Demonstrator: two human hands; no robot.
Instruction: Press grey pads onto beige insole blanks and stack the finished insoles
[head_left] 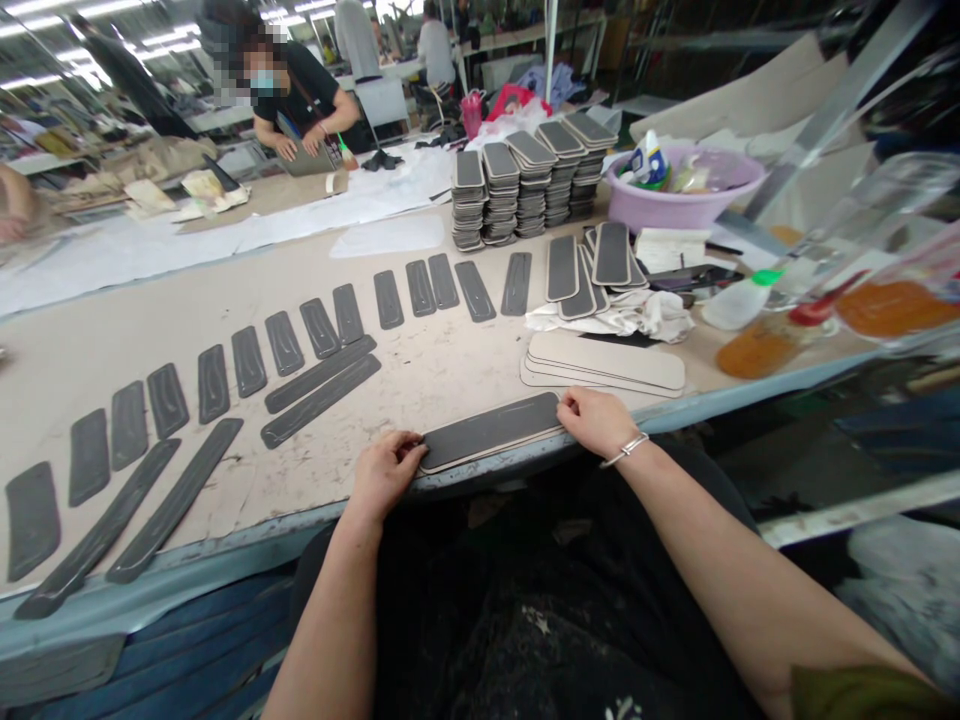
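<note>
At the table's front edge a long dark grey strip (491, 430) with rounded corners lies on a slightly larger beige strip, whose pale border shows along the near side. My left hand (388, 465) pinches the strip's left end between thumb and fingers. My right hand (594, 420), a bracelet on its wrist, pinches the right end. Just beyond my right hand rests a fanned stack of beige strips (607, 362). To the left, two glossy dark strips (321, 400) lie at a slant on the table.
Many glossy dark pieces (244, 362) lie in a curved row across the table (450, 385). Tall stacks of finished-looking pieces (517, 190) stand at the back, beside a purple basin (686, 200). Bottles with amber liquid (765, 345) stand right. A masked co-worker (300, 100) works across the table.
</note>
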